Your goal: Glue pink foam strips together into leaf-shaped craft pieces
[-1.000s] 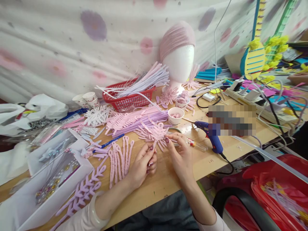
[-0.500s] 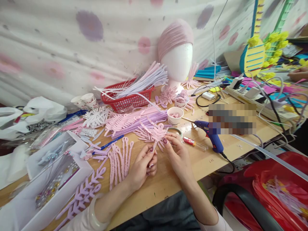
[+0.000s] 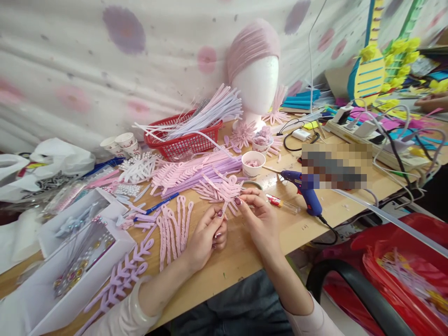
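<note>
A pink pipe-cleaner branch (image 3: pixel 228 186) with looped leaf shapes is held between my hands above the table. The stem end is pinched in the fingers of my left hand (image 3: pixel 206 235). My right hand (image 3: pixel 259 218) pinches a lower side piece of the same branch, thumb against forefinger. Loose short pink pipe-cleaner pieces (image 3: pixel 205 190) lie just behind it. Left of my left hand are twisted pink strips with looped tops (image 3: pixel 175 228) and purple pipe-cleaner branches (image 3: pixel 121 280). Behind lie long purple pipe cleaners (image 3: pixel 217 168).
A blue glue gun (image 3: pixel 308 191) stands to the right, near a paper cup (image 3: pixel 253 169) of pink bits. Farther back are a red basket (image 3: pixel 182 142) and a white foam head (image 3: pixel 261 84). White boxes (image 3: pixel 80 284) sit left. Another person's hand (image 3: pixel 432 101) shows at right.
The view has shifted slightly, moving the background up a little. Both hands keep their pinch on the pink branch, with the right fingers barely moved.
</note>
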`<state>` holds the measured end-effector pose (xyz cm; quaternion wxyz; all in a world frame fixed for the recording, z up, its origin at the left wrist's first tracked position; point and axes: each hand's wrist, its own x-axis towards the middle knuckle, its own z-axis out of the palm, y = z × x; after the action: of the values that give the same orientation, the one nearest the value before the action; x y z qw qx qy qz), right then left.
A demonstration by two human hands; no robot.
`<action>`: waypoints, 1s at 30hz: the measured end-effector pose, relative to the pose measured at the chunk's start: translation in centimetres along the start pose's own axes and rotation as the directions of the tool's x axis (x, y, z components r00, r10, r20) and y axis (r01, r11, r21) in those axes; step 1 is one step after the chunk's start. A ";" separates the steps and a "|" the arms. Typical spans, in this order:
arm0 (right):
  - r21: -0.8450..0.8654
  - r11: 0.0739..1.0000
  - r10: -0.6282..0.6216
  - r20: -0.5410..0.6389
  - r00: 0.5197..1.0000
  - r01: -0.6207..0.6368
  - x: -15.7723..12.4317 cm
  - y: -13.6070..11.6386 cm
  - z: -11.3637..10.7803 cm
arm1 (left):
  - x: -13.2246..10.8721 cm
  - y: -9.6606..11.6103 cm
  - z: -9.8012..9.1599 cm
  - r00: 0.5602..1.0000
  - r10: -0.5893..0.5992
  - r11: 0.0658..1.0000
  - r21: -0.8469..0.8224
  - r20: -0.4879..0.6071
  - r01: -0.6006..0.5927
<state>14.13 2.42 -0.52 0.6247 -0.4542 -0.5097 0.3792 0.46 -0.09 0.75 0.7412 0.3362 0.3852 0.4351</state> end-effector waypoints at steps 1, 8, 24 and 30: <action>-0.004 1.000 -0.001 -0.004 1.000 0.001 0.0 -0.1 0.0 | 0.0 0.0 0.0 1.000 0.006 1.000 0.004 0.001 -0.006; -0.014 0.999 -0.043 -0.038 0.998 0.043 0.1 -0.4 0.0 | -0.1 0.2 0.2 1.000 0.008 1.000 0.029 0.007 -0.008; -0.141 0.985 -0.098 -0.014 0.995 0.095 0.0 -0.6 -0.1 | -0.2 0.2 0.0 1.000 0.021 1.000 0.019 0.007 -0.021; -0.134 0.987 -0.094 -0.002 0.996 0.093 0.0 -0.4 -0.3 | -0.1 0.3 0.0 1.000 0.025 0.999 0.022 -0.015 -0.024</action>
<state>14.44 2.28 -0.13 0.6121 -0.4720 -0.5520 0.3126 0.35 -0.04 1.06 0.7291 0.3455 0.3915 0.4425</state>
